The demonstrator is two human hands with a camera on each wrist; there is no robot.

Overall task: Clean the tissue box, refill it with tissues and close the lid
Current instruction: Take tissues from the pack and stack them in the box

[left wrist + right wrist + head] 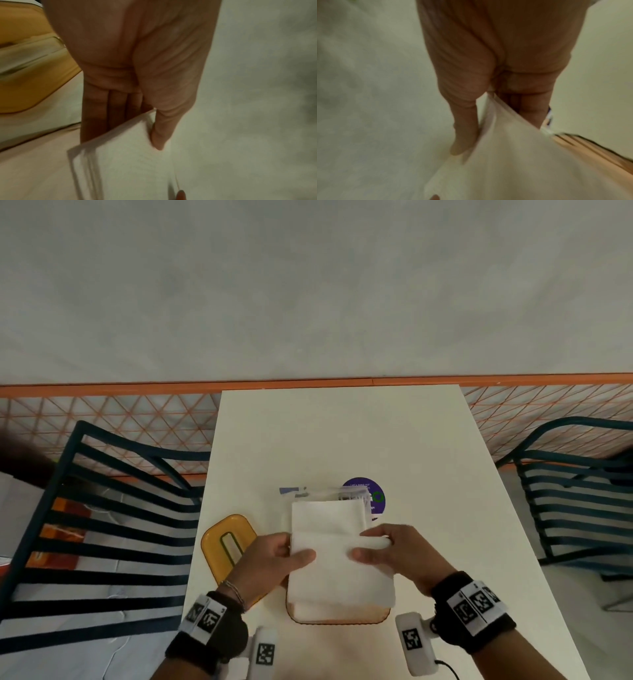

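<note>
A stack of white tissues [339, 570] hangs over the open orange tissue box [339, 616] near the table's front edge. My left hand [274, 556] pinches the stack's left edge, thumb on top and fingers underneath. My right hand [394, 549] pinches its right edge the same way. The left wrist view shows my left hand [126, 135] on the stack [128, 169]. In the right wrist view, my right hand [496, 125] grips the tissues [513, 169] above the box rim [590, 151]. The yellow slotted lid [226, 537] lies flat to the left of the box.
Behind the box a plastic pack of more tissues [329, 515] lies partly over a purple round sticker [376, 491]. The white table [342, 433] has dark slatted chairs to its left [102, 508] and right [582, 501]. An orange mesh fence runs behind.
</note>
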